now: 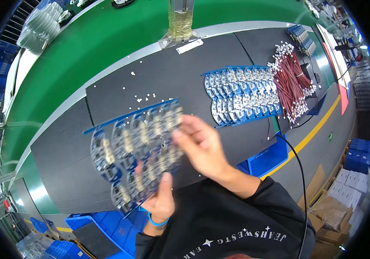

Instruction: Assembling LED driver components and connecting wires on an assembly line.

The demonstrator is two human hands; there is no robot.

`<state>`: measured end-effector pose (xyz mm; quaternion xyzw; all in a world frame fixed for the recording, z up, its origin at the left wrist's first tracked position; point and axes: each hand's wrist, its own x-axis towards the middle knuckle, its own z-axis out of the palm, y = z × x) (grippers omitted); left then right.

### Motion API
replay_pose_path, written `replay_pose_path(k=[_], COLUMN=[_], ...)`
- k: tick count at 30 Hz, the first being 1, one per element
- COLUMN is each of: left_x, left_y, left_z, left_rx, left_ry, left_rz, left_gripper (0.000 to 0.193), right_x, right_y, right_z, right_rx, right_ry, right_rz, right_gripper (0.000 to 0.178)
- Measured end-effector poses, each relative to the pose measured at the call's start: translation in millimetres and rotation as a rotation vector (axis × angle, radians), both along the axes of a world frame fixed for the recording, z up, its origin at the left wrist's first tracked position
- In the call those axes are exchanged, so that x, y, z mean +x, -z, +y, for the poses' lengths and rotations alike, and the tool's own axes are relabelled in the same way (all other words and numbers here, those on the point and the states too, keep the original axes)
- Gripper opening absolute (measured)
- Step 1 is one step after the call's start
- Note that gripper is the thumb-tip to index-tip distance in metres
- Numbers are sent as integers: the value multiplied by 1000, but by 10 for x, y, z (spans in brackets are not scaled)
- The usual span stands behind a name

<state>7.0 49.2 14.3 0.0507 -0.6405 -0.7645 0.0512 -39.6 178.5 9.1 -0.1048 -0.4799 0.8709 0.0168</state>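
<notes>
A blue panel of circuit boards (141,134), with rows of curved white-and-silver boards, is held tilted above the dark work mat. My left hand (161,200) grips its lower edge, the thumb on the face and the other fingers partly hidden behind. At its right end, my right hand (204,149) has thumb and fingers closed round the edge. The panel is somewhat blurred. To the right of my hands, more blue circuit board panels (243,97) lie in a stack on the mat.
A heap of red wire leads (293,80) with white connectors lies right of the stack. Farther back stands another board stack (301,41). Small white bits (138,100) are scattered on the mat. A metal post (180,21) rises at the far edge. Blue bins (264,159) sit below the near edge.
</notes>
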Motion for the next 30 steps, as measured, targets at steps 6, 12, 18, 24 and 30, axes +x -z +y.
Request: replay_pose_path(k=[6, 12, 18, 24, 30], left_x=[-188, -164, -359, -793, -888], left_y=[74, 146, 205, 309, 378], left_z=[-211, -372, -560, -663, -774], left_rx=[-610, -1239, -1398, -1388, -1204], left_ry=[477, 519, 496, 413, 465], left_rz=[224, 244, 236, 262, 369], left_gripper=[76, 90, 92, 79, 72], right_x=[154, 306, 576, 455, -402], right_y=[-139, 75, -18, 262, 370], right_z=[1413, 2378, 1367, 291, 61], right_rx=[549, 964, 1556, 1648, 1641], right_ry=[667, 682, 605, -386, -307], right_rz=[-81, -246, 183, 281, 421], right_gripper=[36, 36, 53, 97, 82])
